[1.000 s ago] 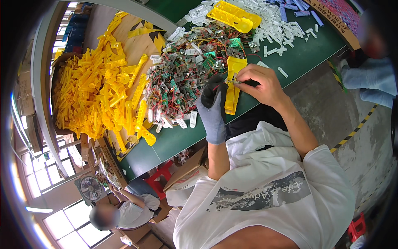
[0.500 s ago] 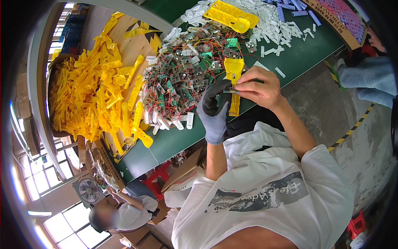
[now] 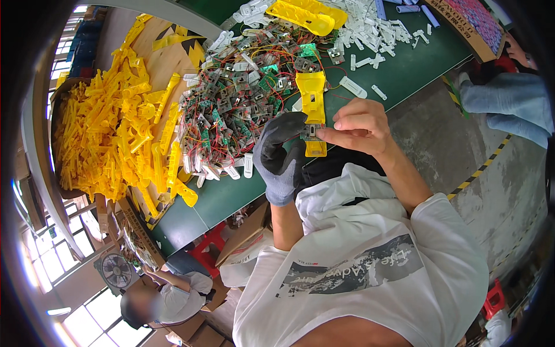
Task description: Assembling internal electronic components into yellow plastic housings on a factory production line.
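Note:
My left hand [image 3: 280, 153], in a grey glove with black palm and fingers, is closed on a small circuit board [image 3: 312, 132] with a metal part on it. My bare right hand [image 3: 367, 126] is at the board's right side. One extended fingertip touches the board's edge, while the other fingers are bent and apart from it. Under the board a long yellow plastic shell [image 3: 313, 98] lies near the table's front edge, its lower end showing below the board. Beyond my left hand is a heap of circuit boards [image 3: 243, 98] with red and yellow wires.
Yellow plastic shells [image 3: 115, 133] fill a box at the left. White plastic strips [image 3: 370, 34] lie scattered at the back of the green table [image 3: 416, 63], near blue cylinders [image 3: 407, 8] and a carton [image 3: 485, 46]. Another person [image 3: 167, 295] sits lower left; someone's legs [image 3: 509, 104] show at right.
My right fingers have gone from pinching the board to spread apart, one tip still on it. The board now faces up over the shell. The whole view has shifted slightly.

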Demonstrator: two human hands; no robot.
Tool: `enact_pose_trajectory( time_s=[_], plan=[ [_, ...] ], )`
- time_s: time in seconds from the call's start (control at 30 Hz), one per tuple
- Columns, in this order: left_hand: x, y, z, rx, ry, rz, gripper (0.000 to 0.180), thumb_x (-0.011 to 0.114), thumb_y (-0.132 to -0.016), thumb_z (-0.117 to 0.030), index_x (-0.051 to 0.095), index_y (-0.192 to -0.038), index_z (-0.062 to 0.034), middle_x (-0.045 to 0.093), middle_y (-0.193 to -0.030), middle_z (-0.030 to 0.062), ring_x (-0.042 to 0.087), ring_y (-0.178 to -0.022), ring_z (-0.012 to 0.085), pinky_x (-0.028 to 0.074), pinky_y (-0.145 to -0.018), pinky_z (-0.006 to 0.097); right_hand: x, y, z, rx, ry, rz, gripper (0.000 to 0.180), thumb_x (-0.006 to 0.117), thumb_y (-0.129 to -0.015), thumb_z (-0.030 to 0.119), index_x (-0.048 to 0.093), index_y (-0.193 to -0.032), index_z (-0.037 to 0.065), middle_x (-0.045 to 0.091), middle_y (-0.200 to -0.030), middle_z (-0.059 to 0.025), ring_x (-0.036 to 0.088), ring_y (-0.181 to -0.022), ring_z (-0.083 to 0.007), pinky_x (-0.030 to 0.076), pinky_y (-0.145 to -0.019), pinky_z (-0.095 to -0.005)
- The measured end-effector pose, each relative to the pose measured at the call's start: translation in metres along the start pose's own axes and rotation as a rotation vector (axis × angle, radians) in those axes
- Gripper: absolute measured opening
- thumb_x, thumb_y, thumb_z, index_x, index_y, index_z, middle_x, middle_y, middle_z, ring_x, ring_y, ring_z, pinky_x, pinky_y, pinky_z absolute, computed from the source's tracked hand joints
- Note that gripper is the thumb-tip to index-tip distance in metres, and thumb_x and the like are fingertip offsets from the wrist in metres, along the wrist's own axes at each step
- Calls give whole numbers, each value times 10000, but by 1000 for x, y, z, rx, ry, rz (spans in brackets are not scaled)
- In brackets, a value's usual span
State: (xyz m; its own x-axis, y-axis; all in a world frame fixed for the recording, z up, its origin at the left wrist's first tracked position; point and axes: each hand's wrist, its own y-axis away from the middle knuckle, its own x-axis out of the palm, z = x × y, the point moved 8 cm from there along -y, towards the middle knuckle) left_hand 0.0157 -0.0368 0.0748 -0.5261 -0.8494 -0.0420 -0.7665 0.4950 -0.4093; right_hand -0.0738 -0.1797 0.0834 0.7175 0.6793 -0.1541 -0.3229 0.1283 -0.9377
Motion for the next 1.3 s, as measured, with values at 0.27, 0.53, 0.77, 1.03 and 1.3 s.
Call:
enact_pose_trajectory(
  time_s=[0.27, 0.53, 0.77, 1.03, 1.3],
  plan=[
    [0, -7, 3, -156, -33, 50, 269, 638, -676, 81, 649, -939, 29, 654, -1009, 124, 603, -954, 232, 438, -883, 317, 2, -2, -9, 125, -104, 54, 206, 823, -641, 95, 676, -767, 164, 568, -787, 61, 522, -592, -75, 317, -369, -188],
    [5, -16, 8, -278, -197, 275, 211, 671, -734, -1, 654, -944, 4, 637, -954, 114, 601, -891, 211, 456, -820, 303, 8, -6, -5, 42, -114, 195, 162, 800, -674, 109, 671, -767, 145, 570, -788, 39, 549, -605, -94, 325, -373, -215],
    [7, -7, 20, -413, -15, 246, 197, 666, -741, 9, 649, -937, 14, 626, -974, 96, 592, -880, 180, 461, -789, 279, 6, -7, -10, 118, -167, 225, 191, 816, -654, 144, 640, -725, 132, 559, -707, 42, 534, -569, -105, 345, -411, -244],
    [13, -13, 22, -392, -37, 382, 188, 665, -727, 21, 641, -913, 13, 625, -981, 82, 591, -874, 179, 473, -767, 295, 16, -10, -10, 54, -186, 419, 164, 792, -676, 177, 643, -731, 138, 545, -683, 55, 483, -534, -116, 377, -462, -253],
    [21, -29, 5, -153, -232, 574, 191, 714, -717, -33, 641, -894, -24, 617, -991, 101, 604, -862, 225, 481, -774, 316, 15, -14, 1, -135, -210, 395, 211, 824, -622, 126, 627, -696, 102, 515, -653, 45, 477, -528, -116, 345, -455, -245]
  ],
)
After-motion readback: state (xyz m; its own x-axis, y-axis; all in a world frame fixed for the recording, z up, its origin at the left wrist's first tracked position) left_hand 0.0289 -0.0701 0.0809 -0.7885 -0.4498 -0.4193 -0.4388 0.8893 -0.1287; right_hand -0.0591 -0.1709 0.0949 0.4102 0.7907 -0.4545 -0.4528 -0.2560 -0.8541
